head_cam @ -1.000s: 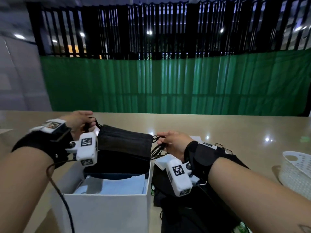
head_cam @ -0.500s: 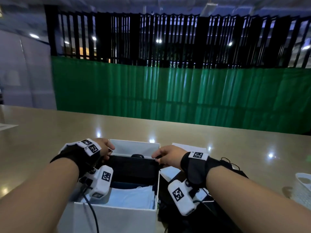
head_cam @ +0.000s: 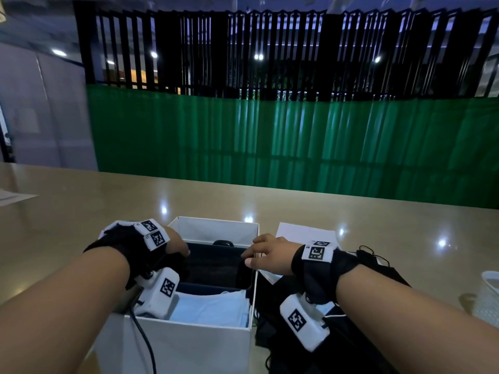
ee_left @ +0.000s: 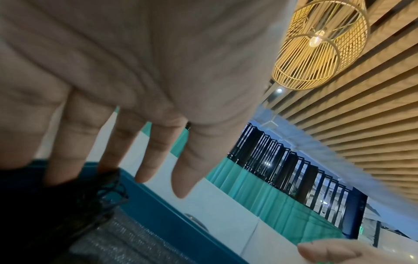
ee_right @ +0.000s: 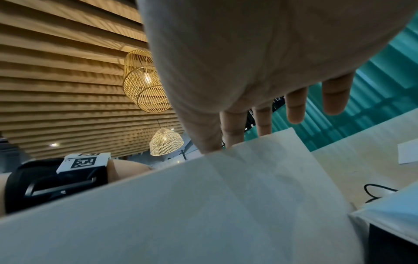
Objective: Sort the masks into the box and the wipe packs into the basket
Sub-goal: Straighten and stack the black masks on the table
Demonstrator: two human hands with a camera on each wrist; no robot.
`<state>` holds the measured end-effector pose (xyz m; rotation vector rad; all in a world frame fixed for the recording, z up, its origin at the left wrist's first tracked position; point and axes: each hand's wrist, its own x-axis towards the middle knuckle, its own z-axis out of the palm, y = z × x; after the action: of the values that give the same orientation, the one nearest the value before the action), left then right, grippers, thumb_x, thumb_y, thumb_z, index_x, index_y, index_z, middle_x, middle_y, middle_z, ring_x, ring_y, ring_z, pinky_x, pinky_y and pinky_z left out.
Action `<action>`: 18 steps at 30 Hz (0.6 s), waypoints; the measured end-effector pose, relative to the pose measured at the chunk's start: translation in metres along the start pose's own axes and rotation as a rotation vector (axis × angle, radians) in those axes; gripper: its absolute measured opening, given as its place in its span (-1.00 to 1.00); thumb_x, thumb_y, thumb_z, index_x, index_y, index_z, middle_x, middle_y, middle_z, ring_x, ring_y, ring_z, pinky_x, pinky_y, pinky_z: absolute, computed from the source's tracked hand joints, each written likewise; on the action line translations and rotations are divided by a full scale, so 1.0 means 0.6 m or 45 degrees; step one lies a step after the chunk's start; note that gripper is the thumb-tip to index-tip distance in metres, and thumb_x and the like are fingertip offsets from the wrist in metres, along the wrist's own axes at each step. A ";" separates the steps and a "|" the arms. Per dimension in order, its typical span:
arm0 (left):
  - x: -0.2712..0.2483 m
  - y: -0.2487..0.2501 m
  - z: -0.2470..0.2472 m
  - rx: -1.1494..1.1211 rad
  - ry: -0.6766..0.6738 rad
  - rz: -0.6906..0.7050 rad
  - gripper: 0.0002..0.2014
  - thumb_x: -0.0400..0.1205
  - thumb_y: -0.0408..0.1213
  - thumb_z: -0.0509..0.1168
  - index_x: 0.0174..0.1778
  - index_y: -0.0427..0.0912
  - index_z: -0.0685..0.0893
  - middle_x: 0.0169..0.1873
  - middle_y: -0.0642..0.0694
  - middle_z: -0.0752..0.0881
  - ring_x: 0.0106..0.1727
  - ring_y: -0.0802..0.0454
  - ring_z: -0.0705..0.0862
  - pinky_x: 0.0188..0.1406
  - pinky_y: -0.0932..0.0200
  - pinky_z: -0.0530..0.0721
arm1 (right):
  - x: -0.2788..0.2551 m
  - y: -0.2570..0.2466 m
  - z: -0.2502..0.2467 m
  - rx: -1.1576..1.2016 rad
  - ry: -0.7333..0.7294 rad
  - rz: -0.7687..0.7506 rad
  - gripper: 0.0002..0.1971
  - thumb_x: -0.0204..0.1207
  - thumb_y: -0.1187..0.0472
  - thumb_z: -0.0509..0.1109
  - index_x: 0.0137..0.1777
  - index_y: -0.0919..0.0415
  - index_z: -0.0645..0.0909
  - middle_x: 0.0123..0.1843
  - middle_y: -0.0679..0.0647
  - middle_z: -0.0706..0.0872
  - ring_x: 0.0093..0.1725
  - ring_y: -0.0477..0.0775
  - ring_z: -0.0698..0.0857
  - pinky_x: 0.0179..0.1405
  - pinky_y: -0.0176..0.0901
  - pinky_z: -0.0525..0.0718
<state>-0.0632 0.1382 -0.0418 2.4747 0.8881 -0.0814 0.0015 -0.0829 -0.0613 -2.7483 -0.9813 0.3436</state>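
Observation:
A white box (head_cam: 189, 344) stands in front of me, with light blue masks (head_cam: 210, 306) in its near part. A black mask (head_cam: 216, 265) lies across its far part. My left hand (head_cam: 176, 247) reaches in over the left rim. In the left wrist view its fingers (ee_left: 158, 160) are straight and spread, and two tips touch the black mask (ee_left: 45, 205) and its ear loops. My right hand (head_cam: 259, 255) hovers at the right rim. Its fingers (ee_right: 294, 110) are straight, and the thumb tip meets the box wall (ee_right: 203, 205). Neither hand grips anything.
More black masks (head_cam: 378, 268) lie in a pile on the table, right of the box and under my right arm. A white flat sheet or pack (head_cam: 305, 233) lies beyond my right hand. The white basket (head_cam: 488, 295) stands at the right edge. A paper (head_cam: 13, 198) lies far left.
Both hands held the black mask by its ear loops above the box. They lowered it into the box, and the fingers have now straightened off the loops.

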 end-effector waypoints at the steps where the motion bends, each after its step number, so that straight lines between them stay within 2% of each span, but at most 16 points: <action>1: 0.001 0.001 -0.001 0.046 -0.005 0.060 -0.52 0.68 0.05 0.16 0.44 -0.13 0.50 0.42 -0.09 0.53 0.37 -0.03 0.53 0.28 0.17 0.47 | -0.002 0.001 0.000 0.005 -0.020 -0.010 -0.62 0.60 -0.21 0.17 0.40 -0.29 0.47 0.61 -0.12 0.21 0.58 0.11 0.23 0.58 0.02 0.15; 3: -0.006 0.008 -0.012 0.186 -0.105 0.122 -0.53 0.68 0.00 0.20 0.44 -0.17 0.49 0.40 -0.15 0.54 0.28 -0.07 0.59 0.12 0.16 0.56 | -0.009 0.006 -0.002 0.046 -0.018 -0.030 -0.61 0.60 -0.20 0.18 0.42 -0.27 0.46 0.63 -0.14 0.20 0.59 0.07 0.25 0.59 0.01 0.14; 5: -0.019 0.020 -0.028 0.041 -0.140 0.195 -0.56 0.68 -0.10 0.25 0.43 -0.22 0.50 0.36 -0.19 0.55 0.19 -0.11 0.63 -0.04 0.12 0.61 | -0.020 0.014 -0.007 0.125 0.010 -0.053 -0.60 0.60 -0.19 0.21 0.42 -0.24 0.47 0.61 -0.17 0.24 0.56 0.00 0.32 0.57 -0.04 0.19; 7: -0.037 0.032 -0.042 -0.200 -0.164 0.225 -0.62 0.67 -0.13 0.26 0.38 -0.20 0.51 0.30 -0.15 0.57 0.12 -0.09 0.64 -0.01 0.03 0.63 | -0.036 0.022 -0.016 0.198 0.032 -0.062 -0.60 0.61 -0.16 0.22 0.43 -0.21 0.45 0.59 -0.17 0.31 0.53 -0.04 0.36 0.50 -0.17 0.24; 10: -0.065 0.060 -0.055 -0.362 -0.169 0.359 -0.69 0.68 -0.13 0.23 0.32 -0.12 0.55 0.23 -0.06 0.62 0.03 0.01 0.65 0.02 0.05 0.65 | -0.061 0.040 -0.031 0.275 0.080 -0.022 -0.59 0.62 -0.09 0.25 0.46 -0.18 0.42 0.56 -0.11 0.39 0.50 -0.04 0.40 0.28 -0.29 0.27; 12: -0.082 0.084 -0.056 -0.446 -0.192 0.479 -0.75 0.68 -0.13 0.24 0.25 -0.08 0.58 0.17 -0.04 0.64 0.00 0.04 0.65 0.01 0.07 0.64 | -0.080 0.058 -0.038 0.351 0.125 -0.005 -0.60 0.61 -0.05 0.28 0.44 -0.17 0.44 0.48 -0.11 0.47 0.46 -0.08 0.45 0.22 -0.33 0.29; 15: -0.115 0.127 -0.042 -0.520 -0.246 0.623 -0.88 0.67 -0.16 0.25 0.08 -0.02 0.63 0.06 -0.05 0.66 -0.10 0.07 0.64 -0.01 0.06 0.61 | -0.108 0.092 -0.043 0.501 0.233 -0.008 -0.77 0.58 0.04 0.36 0.22 -0.17 0.57 0.29 -0.17 0.62 0.29 -0.15 0.59 0.20 -0.36 0.39; 18: -0.152 0.168 -0.014 -0.512 -0.309 0.728 -0.90 0.67 -0.18 0.25 0.04 -0.02 0.64 -0.01 -0.02 0.67 -0.16 0.10 0.64 -0.01 0.08 0.62 | -0.139 0.138 -0.042 0.620 0.318 0.026 -0.89 0.53 0.07 0.42 -0.02 -0.21 0.64 0.12 -0.18 0.72 0.17 -0.10 0.67 0.29 -0.20 0.53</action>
<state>-0.0740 0.0227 0.0298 2.1811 0.0646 -0.0027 -0.0051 -0.2022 -0.0471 -2.2907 -0.6961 0.2015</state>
